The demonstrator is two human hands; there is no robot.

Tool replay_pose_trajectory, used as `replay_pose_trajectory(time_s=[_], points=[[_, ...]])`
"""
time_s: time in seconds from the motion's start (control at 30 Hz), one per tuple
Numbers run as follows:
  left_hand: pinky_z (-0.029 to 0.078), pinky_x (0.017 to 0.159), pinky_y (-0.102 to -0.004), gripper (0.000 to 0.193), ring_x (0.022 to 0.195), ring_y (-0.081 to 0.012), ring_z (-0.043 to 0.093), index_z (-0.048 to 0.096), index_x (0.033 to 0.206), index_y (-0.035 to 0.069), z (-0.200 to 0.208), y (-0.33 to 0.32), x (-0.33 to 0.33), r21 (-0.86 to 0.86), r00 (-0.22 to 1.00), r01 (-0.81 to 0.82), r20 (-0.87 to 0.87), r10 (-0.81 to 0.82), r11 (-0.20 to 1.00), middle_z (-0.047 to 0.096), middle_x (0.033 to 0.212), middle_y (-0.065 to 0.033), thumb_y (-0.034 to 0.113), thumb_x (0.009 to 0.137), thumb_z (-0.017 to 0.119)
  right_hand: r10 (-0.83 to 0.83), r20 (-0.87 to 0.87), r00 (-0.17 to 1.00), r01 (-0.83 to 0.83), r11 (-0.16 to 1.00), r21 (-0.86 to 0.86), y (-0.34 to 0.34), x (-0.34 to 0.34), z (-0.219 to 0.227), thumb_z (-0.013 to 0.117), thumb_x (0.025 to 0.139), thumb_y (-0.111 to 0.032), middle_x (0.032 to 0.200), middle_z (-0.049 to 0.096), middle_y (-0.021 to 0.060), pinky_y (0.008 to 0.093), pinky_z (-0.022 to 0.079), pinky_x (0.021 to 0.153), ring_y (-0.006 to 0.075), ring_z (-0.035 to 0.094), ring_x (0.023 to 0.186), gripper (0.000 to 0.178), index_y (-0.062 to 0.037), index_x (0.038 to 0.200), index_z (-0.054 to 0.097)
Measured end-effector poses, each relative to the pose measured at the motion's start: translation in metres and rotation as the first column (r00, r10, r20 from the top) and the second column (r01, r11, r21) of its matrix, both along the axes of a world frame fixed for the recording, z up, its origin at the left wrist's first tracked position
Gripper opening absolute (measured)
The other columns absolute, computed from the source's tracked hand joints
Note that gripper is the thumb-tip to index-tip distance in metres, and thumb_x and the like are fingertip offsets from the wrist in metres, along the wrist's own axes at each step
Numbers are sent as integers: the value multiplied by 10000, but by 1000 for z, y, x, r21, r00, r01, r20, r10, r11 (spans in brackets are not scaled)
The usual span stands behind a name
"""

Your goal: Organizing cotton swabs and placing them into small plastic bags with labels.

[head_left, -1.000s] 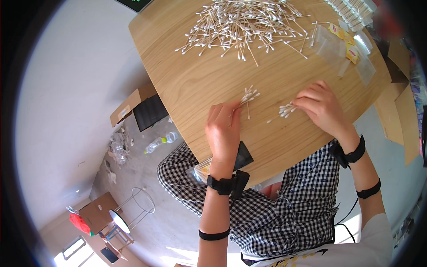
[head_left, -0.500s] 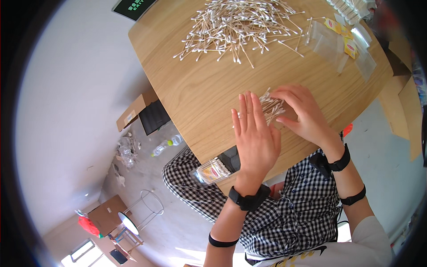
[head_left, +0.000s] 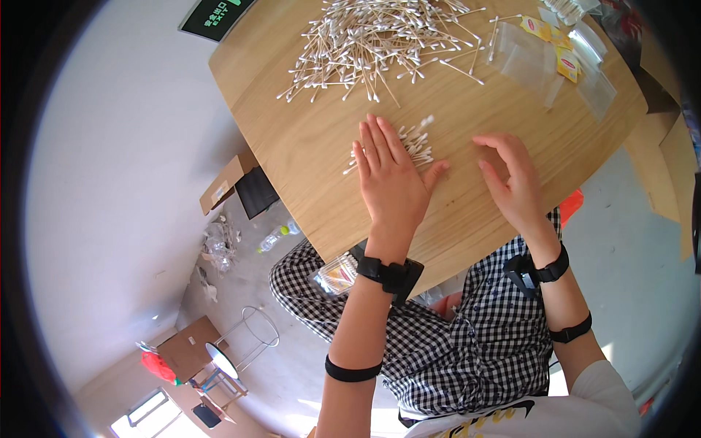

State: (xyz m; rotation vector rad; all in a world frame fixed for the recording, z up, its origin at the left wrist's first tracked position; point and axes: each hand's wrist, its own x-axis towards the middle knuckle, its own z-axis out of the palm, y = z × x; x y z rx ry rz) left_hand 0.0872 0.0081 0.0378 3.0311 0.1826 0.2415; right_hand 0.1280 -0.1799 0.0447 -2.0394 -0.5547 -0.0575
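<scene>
My left hand (head_left: 394,179) lies flat, fingers stretched out, over a small bunch of cotton swabs (head_left: 418,144) on the wooden table (head_left: 307,175). The swab tips stick out on both sides of its fingers; the middle of the bunch is hidden under the palm. Off to the right, my right hand (head_left: 513,179) is apart from the swabs, its fingers curved and the thumb spread away from them, with nothing between. Farther back lies a big loose heap of cotton swabs (head_left: 372,44).
Clear plastic bags (head_left: 522,69) and yellow cards (head_left: 567,64) lie at the back right. A pack of swabs (head_left: 337,274) sits at the near left table edge, partly behind my left wrist. Cardboard boxes (head_left: 661,168) stand right of the table. A stool (head_left: 223,361) is on the floor at left.
My left hand has slid away from me and left with the small bunch of swabs. My right hand has let go of the bunch and now stands apart from it.
</scene>
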Motion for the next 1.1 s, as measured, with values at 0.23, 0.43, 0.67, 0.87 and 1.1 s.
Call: replay_pose_trajectory(time_s=[0.23,0.43,0.67,0.87,1.1], points=[[166,1177,-525,1098,1462,-442,141,182,1461,-149,4,-41,-48,-51,990,29,-139,-36,998,165,1549,-324,676,836,547,-94,97,991,90,995,38,1,3,-11,596,853,9,1025,638,108,394,457,880,314,582,988,235,-57,1078,615],[148,1174,-542,1134,1471,-436,111,165,1472,-138,6,-48,-56,-121,994,-31,-108,18,992,155,1551,-327,684,808,578,-95,116,989,89,994,58,3,4,-13,600,845,14,992,646,103,392,467,849,310,593,954,216,-55,1048,625],[148,1177,-533,1138,1470,-432,120,159,1467,-150,4,-49,-48,-81,989,-24,-148,12,996,169,1542,-336,684,813,574,-94,123,988,87,994,66,2,2,-17,596,845,19,988,647,103,391,467,834,307,596,937,215,-54,1044,625],[172,1175,-524,1126,1466,-433,137,176,1455,-165,2,-27,-24,-7,996,19,-85,-19,1000,168,1543,-337,694,825,541,-89,83,993,88,996,21,1,3,-13,592,861,53,1061,653,91,347,464,896,267,605,1006,209,-34,1050,620],[183,1162,-551,1142,1472,-417,138,195,1463,-143,5,-61,-68,-104,981,10,-192,-30,995,164,1560,-306,721,796,530,-92,66,994,90,995,33,1,2,-14,593,866,51,1048,654,95,350,462,899,271,603,1009,189,-27,1035,624]])
